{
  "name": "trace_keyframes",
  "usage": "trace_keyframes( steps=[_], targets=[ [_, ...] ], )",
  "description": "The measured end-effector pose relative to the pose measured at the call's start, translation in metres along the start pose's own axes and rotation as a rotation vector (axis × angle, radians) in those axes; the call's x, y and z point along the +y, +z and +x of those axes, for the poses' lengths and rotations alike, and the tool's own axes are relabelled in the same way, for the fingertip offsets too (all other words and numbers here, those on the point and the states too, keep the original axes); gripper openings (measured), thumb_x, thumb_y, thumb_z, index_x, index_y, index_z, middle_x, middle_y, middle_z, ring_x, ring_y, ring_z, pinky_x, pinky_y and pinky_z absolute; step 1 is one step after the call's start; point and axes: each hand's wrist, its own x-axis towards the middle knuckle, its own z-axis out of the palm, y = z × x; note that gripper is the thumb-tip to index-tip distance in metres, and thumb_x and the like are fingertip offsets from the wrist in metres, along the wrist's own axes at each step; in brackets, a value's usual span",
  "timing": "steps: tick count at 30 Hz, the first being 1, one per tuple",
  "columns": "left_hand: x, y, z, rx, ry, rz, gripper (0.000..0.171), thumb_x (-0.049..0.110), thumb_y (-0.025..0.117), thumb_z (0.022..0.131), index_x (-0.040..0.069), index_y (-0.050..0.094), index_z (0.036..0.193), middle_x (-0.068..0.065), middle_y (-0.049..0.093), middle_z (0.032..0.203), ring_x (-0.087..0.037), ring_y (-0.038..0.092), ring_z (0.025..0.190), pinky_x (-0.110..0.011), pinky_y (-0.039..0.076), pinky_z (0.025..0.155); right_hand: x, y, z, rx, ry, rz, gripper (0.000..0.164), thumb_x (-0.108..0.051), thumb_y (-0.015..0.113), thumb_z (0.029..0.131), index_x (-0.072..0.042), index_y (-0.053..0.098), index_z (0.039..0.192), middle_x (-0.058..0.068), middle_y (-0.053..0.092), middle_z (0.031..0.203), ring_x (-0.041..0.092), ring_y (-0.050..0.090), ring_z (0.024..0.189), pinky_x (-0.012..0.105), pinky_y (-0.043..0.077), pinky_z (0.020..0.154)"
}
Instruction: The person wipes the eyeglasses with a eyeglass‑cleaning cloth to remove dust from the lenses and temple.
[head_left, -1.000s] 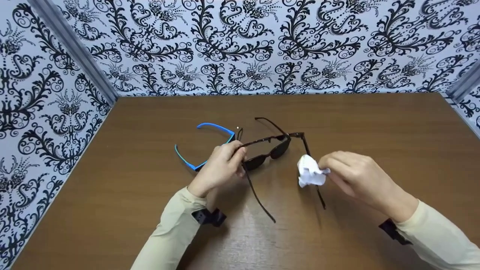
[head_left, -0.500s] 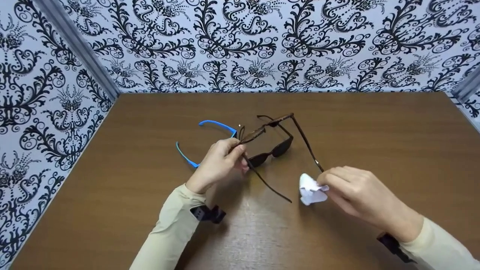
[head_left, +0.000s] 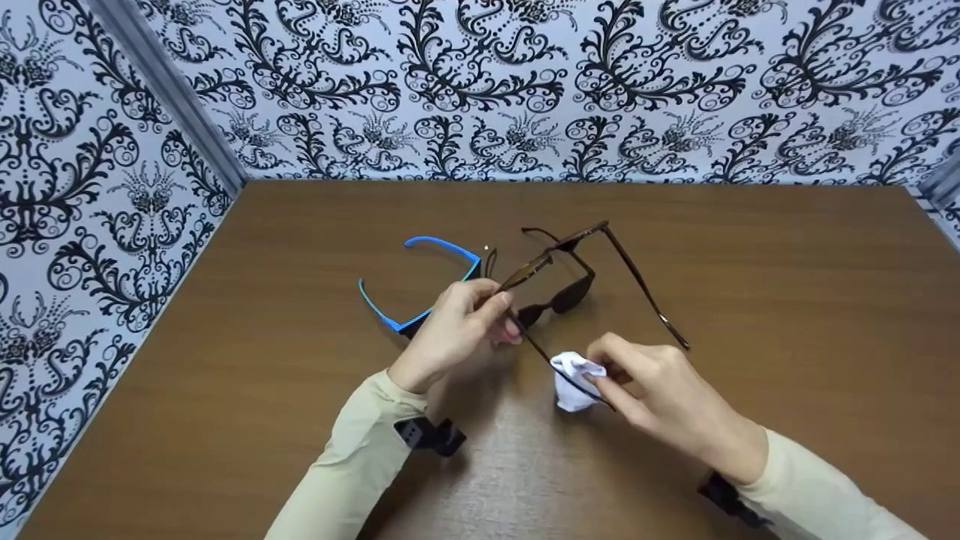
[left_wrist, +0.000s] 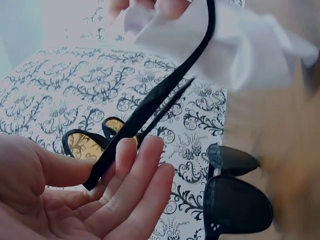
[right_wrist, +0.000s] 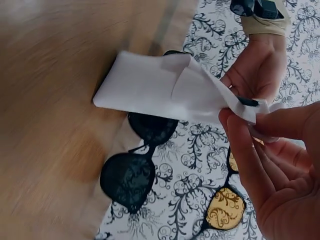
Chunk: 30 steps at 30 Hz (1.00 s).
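Observation:
My left hand (head_left: 461, 326) pinches a pair of glasses with amber lenses (left_wrist: 86, 146) and a dark frame near one hinge, between thumb and fingers. The glasses are raised, and their far temple (head_left: 643, 283) stretches out to the right. In my right hand (head_left: 667, 397) is a white cloth (head_left: 574, 386), pinched against the near temple close to its tip. The cloth hangs down loosely from the fingers in the right wrist view. Part of that temple is hidden by the cloth and fingers.
Dark-lensed sunglasses (head_left: 572, 295) lie on the brown table (head_left: 300, 427) just beyond the held pair. Blue-framed glasses (head_left: 442, 246) rest behind my left hand, partly covered by it. Patterned walls (head_left: 525, 90) border the table at the back and left.
The held glasses have been lifted and turned. My right hand has left the far temple with the cloth and moved left onto the near temple. My left hand keeps its grip.

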Motion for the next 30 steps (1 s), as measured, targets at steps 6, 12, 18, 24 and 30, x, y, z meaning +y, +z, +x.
trace_keyframes(
  steps=[6, 12, 18, 24, 30],
  targets=[
    [0.004, 0.009, -0.002, -0.03, 0.006, -0.031, 0.018, 0.0, 0.048, 0.099, -0.012, 0.06, 0.094, -0.011, 0.065, 0.072, -0.021, 0.068, 0.067, -0.036, 0.056, 0.071, -0.002, 0.004, 0.015, 0.046, 0.076, 0.096, 0.024, 0.015, 0.067, 0.078, -0.002, 0.058, 0.092, 0.003, 0.068, 0.083, 0.014, 0.068, 0.069, 0.019, 0.053, 0.061],
    [0.002, 0.02, -0.003, -0.045, 0.071, -0.011, 0.019, -0.001, 0.048, 0.098, -0.013, 0.062, 0.102, -0.015, 0.065, 0.073, -0.022, 0.067, 0.064, -0.036, 0.057, 0.066, -0.002, 0.004, 0.025, 0.08, 0.161, 0.14, 0.021, 0.014, 0.067, 0.08, -0.001, 0.059, 0.091, 0.003, 0.068, 0.086, 0.015, 0.069, 0.075, 0.022, 0.054, 0.066],
    [0.004, 0.027, -0.004, -0.053, 0.118, 0.064, 0.018, -0.002, 0.048, 0.098, -0.011, 0.064, 0.098, -0.013, 0.065, 0.072, -0.02, 0.066, 0.062, -0.032, 0.057, 0.063, 0.0, 0.006, 0.032, 0.132, 0.187, 0.14, 0.02, 0.015, 0.067, 0.08, 0.001, 0.058, 0.091, 0.003, 0.069, 0.088, 0.014, 0.068, 0.079, 0.023, 0.055, 0.067],
    [0.006, 0.03, -0.005, -0.064, 0.112, 0.108, 0.019, -0.004, 0.047, 0.097, -0.008, 0.065, 0.095, -0.011, 0.066, 0.07, -0.02, 0.066, 0.061, -0.031, 0.056, 0.062, 0.0, 0.007, 0.034, 0.158, 0.222, 0.135, 0.021, 0.017, 0.066, 0.079, 0.002, 0.057, 0.091, 0.006, 0.07, 0.088, 0.018, 0.069, 0.081, 0.024, 0.055, 0.069],
    [0.007, 0.025, -0.006, -0.068, 0.129, 0.114, 0.019, 0.0, 0.048, 0.098, -0.008, 0.065, 0.096, -0.011, 0.067, 0.075, -0.019, 0.067, 0.064, -0.029, 0.056, 0.063, -0.001, 0.007, 0.033, 0.113, 0.182, 0.153, 0.023, 0.016, 0.066, 0.08, -0.001, 0.058, 0.094, 0.003, 0.069, 0.09, 0.014, 0.069, 0.08, 0.024, 0.055, 0.069]
  ],
)
